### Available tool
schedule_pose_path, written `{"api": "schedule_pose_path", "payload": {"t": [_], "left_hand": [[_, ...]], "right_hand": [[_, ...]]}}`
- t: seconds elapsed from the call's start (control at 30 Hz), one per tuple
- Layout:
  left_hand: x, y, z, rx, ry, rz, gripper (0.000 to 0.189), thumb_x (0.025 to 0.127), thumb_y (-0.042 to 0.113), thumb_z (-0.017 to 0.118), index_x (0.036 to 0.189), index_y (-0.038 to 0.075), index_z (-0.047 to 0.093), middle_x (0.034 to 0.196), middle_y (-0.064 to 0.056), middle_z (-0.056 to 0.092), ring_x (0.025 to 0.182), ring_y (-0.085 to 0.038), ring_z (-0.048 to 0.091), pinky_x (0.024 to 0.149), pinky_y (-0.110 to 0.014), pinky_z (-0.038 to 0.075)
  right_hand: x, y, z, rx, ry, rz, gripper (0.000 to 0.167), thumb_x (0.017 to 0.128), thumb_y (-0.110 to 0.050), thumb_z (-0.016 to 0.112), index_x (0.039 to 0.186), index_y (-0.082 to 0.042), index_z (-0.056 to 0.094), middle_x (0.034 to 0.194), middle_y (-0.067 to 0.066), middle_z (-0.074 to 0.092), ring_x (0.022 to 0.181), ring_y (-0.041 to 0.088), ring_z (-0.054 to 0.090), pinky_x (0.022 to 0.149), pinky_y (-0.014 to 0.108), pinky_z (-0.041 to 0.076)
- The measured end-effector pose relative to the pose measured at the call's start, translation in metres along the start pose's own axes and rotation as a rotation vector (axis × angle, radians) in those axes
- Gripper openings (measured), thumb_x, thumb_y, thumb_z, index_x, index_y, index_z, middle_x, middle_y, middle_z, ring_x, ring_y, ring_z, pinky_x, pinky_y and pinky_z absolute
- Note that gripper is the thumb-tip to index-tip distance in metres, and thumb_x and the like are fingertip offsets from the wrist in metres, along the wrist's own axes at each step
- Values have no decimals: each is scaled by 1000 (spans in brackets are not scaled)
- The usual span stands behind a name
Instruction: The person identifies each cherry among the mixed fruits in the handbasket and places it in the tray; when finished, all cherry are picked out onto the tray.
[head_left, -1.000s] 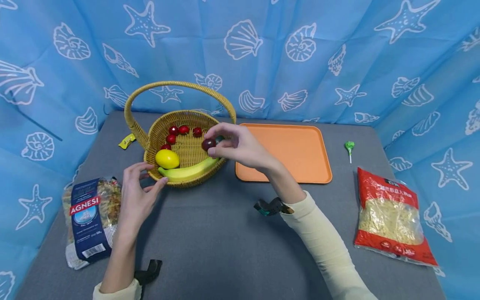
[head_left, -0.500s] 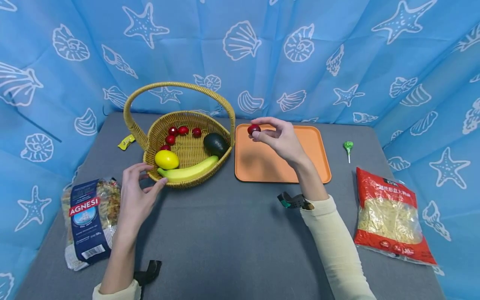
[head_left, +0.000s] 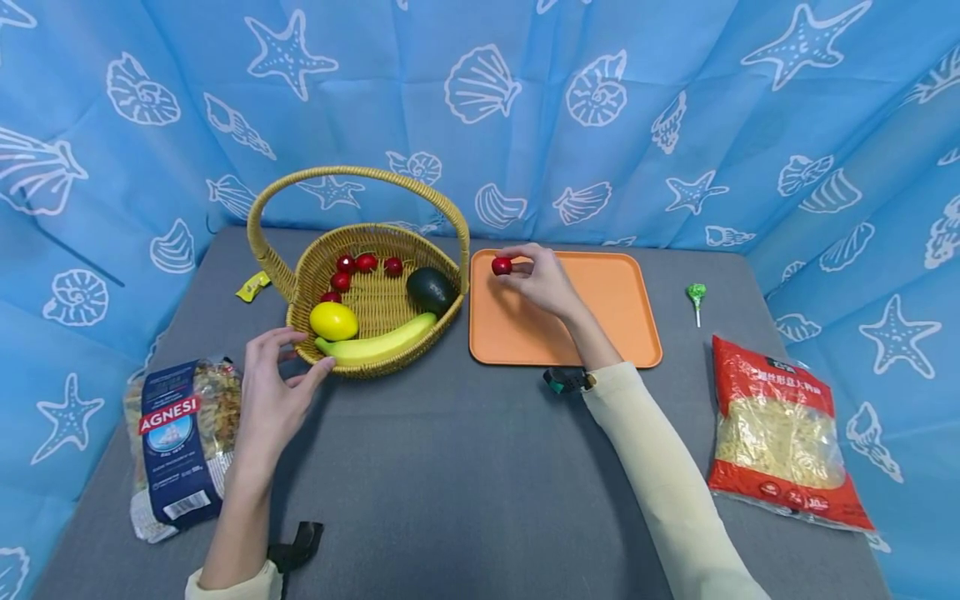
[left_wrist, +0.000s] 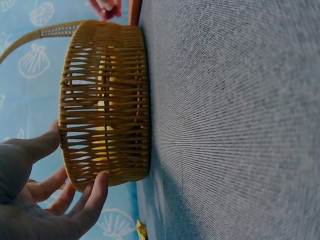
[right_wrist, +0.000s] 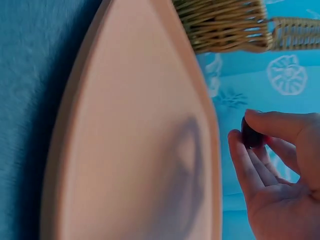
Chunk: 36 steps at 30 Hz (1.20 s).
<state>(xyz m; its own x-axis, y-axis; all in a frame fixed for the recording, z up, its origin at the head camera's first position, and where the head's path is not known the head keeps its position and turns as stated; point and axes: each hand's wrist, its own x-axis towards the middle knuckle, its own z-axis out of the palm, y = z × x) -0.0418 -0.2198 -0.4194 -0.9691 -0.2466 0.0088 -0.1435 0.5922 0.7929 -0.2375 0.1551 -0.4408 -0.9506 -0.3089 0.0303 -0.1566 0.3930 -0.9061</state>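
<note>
My right hand [head_left: 542, 282] pinches a dark red cherry [head_left: 502, 266] between thumb and fingers, over the left back part of an orange tray [head_left: 600, 312]. In the right wrist view the cherry [right_wrist: 251, 135] is held above the tray, and the hand's shadow falls on the tray's surface. My left hand [head_left: 279, 379] holds the near left side of a wicker basket [head_left: 390, 367], thumb and fingertips at its rim and wall. Inside the basket lie several red cherries [head_left: 341, 280], a yellow lemon [head_left: 333, 321], a banana [head_left: 382, 340] and a dark green avocado [head_left: 432, 290].
A blue-labelled pasta bag [head_left: 183, 442] lies at the left, and a red pasta bag [head_left: 780, 433] at the right. A green lollipop [head_left: 697, 293] is right of the tray. Behind the basket's left side is a yellow wrapped candy [head_left: 253, 286]. The basket's tall handle [head_left: 360, 172] arches overhead.
My right hand has carried the cherry from above the basket rightward to over the tray, then slightly left and lower. The avocado has come into view. My left hand stays at the basket.
</note>
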Motion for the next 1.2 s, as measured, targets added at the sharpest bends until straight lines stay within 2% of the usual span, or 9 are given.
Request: {"api": "schedule_pose_path", "payload": {"t": [0.1, 0.3, 0.57, 0.73, 0.9, 1.0, 1.2], "left_hand": [[0, 1, 0, 0, -2, -3, 54, 102, 24, 78, 147, 2, 57, 164, -21, 38, 135, -40, 55, 78, 5, 43], [-1, 1, 0, 2, -5, -8, 52, 102, 23, 78, 146, 2, 58, 165, -20, 38, 136, -39, 55, 79, 5, 43], [-1, 0, 0, 1, -11, -8, 53, 102, 24, 78, 146, 3, 58, 166, -20, 37, 136, -41, 54, 79, 3, 45], [0, 0, 0, 2, -18, -15, 55, 101, 25, 79, 147, 4, 57, 167, -20, 36, 137, -41, 54, 79, 3, 45], [1, -1, 0, -13, -15, -11, 54, 101, 23, 80, 146, 2, 58, 166, -21, 37, 136, -41, 54, 78, 5, 43], [0, -1, 0, -24, -19, -12, 54, 101, 23, 80, 146, 2, 58, 166, -21, 36, 136, -42, 54, 78, 6, 42], [0, 0, -1, -28, -25, -18, 54, 102, 24, 79, 147, 3, 57, 166, -20, 36, 137, -41, 53, 79, 6, 43]], "right_hand": [[9, 5, 2, -49, -31, 32, 41, 97, 3, 77, 137, 4, 69, 145, 25, 64, 128, 42, 72, 110, 50, 61], [21, 12, 4, -158, -59, 60, 39, 99, -3, 77, 137, 3, 70, 137, 26, 71, 127, 40, 72, 112, 49, 59], [26, 16, 7, -195, -64, 62, 40, 100, -3, 76, 139, 3, 68, 136, 27, 71, 125, 40, 71, 103, 48, 60], [26, 17, 7, -171, -58, 56, 44, 99, -3, 78, 141, 3, 67, 138, 26, 71, 125, 40, 70, 102, 46, 59], [25, 17, 4, -122, -50, 60, 47, 99, -2, 77, 144, 1, 66, 142, 25, 69, 130, 41, 69, 111, 50, 58], [21, 15, 1, -84, -29, 55, 46, 99, -2, 77, 143, 2, 66, 144, 26, 68, 132, 43, 68, 116, 52, 56], [9, 8, -1, 0, 28, 27, 45, 99, -4, 76, 142, 4, 66, 145, 26, 68, 132, 44, 67, 117, 54, 55]]}}
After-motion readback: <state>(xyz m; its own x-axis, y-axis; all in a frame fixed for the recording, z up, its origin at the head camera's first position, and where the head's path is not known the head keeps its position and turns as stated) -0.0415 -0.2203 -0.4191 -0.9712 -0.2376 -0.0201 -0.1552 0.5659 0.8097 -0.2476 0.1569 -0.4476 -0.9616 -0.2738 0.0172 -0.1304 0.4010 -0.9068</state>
